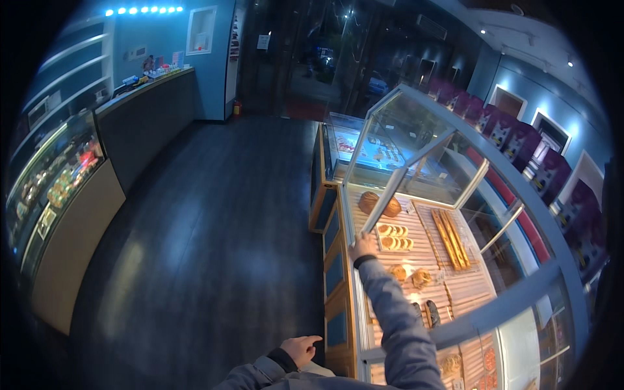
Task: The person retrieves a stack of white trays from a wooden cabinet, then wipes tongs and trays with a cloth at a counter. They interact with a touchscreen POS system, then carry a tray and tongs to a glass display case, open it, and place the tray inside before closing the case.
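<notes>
My right hand [364, 246] reaches forward to the lower end of the slanted frame of a glass door [390, 195] on the lit bakery display case; its fingers are partly hidden, and whether they grip the frame is hard to tell. Just right of it lies a white tray of small filled breads [395, 237]. Beyond are round brown loaves [369, 202]; long bread sticks [451, 239] lie to the right, and round pastries [421, 278] and dark rolls [432, 313] nearer. My left hand [301, 349] is low beside the case, index finger extended, holding nothing visible.
A second, chilled display case [378, 151] adjoins the far end. At left stand a long counter [151, 112] and a glass showcase [63, 180], with dark wooden flooring [195, 253] between. A fire extinguisher [237, 108] stands near the dark glass entrance. Purple packages [550, 175] line the right side.
</notes>
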The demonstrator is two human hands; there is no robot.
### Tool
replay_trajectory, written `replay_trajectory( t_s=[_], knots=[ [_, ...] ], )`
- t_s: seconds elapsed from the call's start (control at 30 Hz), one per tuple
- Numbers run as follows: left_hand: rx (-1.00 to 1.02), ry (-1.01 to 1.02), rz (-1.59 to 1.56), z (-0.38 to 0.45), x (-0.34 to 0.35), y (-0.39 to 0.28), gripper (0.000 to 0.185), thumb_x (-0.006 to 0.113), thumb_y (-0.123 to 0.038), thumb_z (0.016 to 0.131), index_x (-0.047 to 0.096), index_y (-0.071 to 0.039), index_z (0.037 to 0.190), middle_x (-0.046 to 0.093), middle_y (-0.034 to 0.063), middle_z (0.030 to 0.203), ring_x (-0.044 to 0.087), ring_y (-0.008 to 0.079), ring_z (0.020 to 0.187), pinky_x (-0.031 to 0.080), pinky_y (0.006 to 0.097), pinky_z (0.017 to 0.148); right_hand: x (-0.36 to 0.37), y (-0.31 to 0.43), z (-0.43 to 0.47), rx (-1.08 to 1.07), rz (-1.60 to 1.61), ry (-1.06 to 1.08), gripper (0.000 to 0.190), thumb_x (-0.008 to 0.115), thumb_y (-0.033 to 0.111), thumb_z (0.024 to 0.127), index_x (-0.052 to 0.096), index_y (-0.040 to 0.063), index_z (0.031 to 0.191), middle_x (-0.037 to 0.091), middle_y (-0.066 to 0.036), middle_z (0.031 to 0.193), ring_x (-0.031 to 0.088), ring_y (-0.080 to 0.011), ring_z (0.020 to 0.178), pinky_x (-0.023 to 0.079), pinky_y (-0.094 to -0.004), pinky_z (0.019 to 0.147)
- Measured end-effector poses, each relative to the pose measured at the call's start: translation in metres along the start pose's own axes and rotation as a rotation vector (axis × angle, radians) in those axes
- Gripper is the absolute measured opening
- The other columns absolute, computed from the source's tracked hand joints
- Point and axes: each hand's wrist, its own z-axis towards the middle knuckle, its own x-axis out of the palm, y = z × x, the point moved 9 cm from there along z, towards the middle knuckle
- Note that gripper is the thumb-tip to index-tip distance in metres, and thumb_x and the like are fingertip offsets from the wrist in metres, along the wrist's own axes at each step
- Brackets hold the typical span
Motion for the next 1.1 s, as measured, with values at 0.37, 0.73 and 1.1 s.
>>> replay_trajectory(
  t_s=[0.37,0.73,1.1],
  knots=[
    [-0.345,-0.021,-0.125,0.115,-0.084,0.168,0.025,0.059,-0.011,0.073,0.060,-0.005,0.097,0.062,0.0098,0.068,0.062,0.0189,0.063,0.048,0.0257,0.058,0.056,-0.093,0.180,-0.440,-0.829,-0.167,0.022,0.045,0.015,0.071,0.063,0.002,0.072,0.059,-0.012,0.082,0.049,-0.0238,0.098,0.022,-0.0387,0.102],
    [0.072,0.582,-0.287,0.358,-0.037,0.148,0.026,0.054,-0.013,0.079,0.057,-0.007,0.104,0.061,0.0068,0.070,0.060,0.0190,0.062,0.047,0.0294,0.058,-0.018,-0.070,0.051,-0.148,-0.810,-0.041,0.017,0.048,0.014,0.063,0.055,0.001,0.071,0.054,-0.011,0.083,0.050,-0.0218,0.093,0.035,-0.0308,0.090],
    [0.130,0.651,-0.237,0.427,0.027,0.157,0.022,0.056,-0.018,0.078,0.060,-0.009,0.098,0.063,0.0103,0.075,0.062,0.0240,0.067,0.049,0.0316,0.063,-0.094,-0.061,-0.111,0.224,-0.716,0.187,0.005,0.049,0.015,0.062,0.048,0.012,0.059,0.045,-0.001,0.063,0.048,-0.0150,0.072,0.032,-0.0263,0.069]
  ],
)
